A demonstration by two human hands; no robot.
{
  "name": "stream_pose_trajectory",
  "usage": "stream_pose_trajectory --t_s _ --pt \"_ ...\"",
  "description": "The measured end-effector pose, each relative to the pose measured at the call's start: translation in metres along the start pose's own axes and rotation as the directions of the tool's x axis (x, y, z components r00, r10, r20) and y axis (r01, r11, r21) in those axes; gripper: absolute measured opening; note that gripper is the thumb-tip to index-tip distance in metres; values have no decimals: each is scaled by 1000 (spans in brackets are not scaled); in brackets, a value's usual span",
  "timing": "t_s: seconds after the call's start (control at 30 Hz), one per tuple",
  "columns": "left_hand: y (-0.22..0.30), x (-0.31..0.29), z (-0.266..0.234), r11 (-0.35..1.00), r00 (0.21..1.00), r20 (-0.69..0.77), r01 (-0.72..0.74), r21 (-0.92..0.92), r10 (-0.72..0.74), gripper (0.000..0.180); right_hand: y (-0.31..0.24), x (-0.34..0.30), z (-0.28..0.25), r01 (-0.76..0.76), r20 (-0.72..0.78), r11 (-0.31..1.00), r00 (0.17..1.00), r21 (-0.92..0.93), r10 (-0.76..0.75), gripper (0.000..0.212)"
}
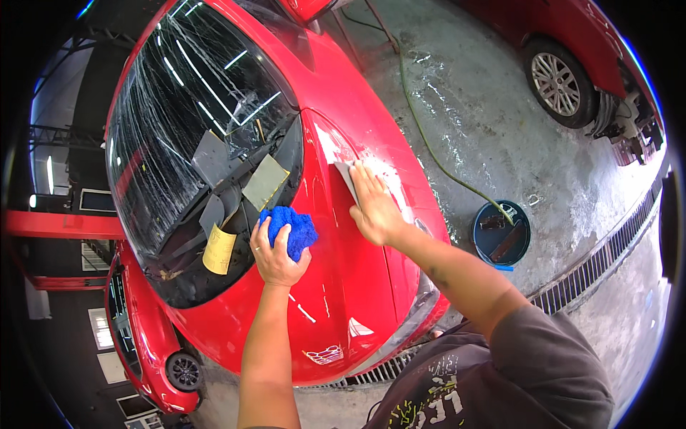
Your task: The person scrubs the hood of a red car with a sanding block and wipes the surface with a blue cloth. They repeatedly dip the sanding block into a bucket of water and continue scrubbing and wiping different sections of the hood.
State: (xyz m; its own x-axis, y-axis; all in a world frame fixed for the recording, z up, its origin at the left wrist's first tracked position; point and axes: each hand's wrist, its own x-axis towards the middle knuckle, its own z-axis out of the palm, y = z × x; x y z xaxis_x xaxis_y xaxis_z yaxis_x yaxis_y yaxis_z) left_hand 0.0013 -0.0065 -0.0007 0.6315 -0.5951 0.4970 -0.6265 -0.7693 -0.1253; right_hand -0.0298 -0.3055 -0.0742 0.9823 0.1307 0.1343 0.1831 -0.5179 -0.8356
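Blue, fluffy cloth (291,230) is bunched in the left hand (280,254), whose fingers curl around it above the glossy red hood (325,268) of a car, close to the windshield's lower edge. The right hand (373,204) lies nearly flat further right on the bodywork, its fingers extended and close together over a thin grey sheet (345,177), part of which shows past the fingertips. Whether those fingers also pinch the sheet cannot be told.

Just beyond the cloth, a greyish-olive sheet (266,181) and a curled yellow sheet (219,252) rest among dark grey pieces at the base of the streaked windshield (189,107).

On the wet concrete floor (475,136) to the right, a green hose (433,152) runs to a round dark-blue bucket (519,252) with brownish flat pieces inside. A slotted drain (607,245) curves past it. Another red car (153,350) stands at the left, and a dark red vehicle (504,18) at the upper right.
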Motion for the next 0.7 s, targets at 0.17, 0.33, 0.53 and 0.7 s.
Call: stream_pose_trajectory --t_s 0.17,0.33,0.53,0.7 --pt "-2 -7 -1 1000 1000 3 7 3 -7 70 1 -17 -7 22 118 996 993 -91 -11 91" --pt "-1 1 0 1000 1000 22 0 -4 0 71 16 58 -31 98 69 993 993 -73 -93 92" --pt "-5 0 0 1000 999 40 18 0 -17 74 31 80 -43 300 0 950 954 -85 -301 88" --pt "-3 -7 -1 1000 999 53 13 4 -13 74 43 84 -59 372 155 921 923 -113 -353 93"
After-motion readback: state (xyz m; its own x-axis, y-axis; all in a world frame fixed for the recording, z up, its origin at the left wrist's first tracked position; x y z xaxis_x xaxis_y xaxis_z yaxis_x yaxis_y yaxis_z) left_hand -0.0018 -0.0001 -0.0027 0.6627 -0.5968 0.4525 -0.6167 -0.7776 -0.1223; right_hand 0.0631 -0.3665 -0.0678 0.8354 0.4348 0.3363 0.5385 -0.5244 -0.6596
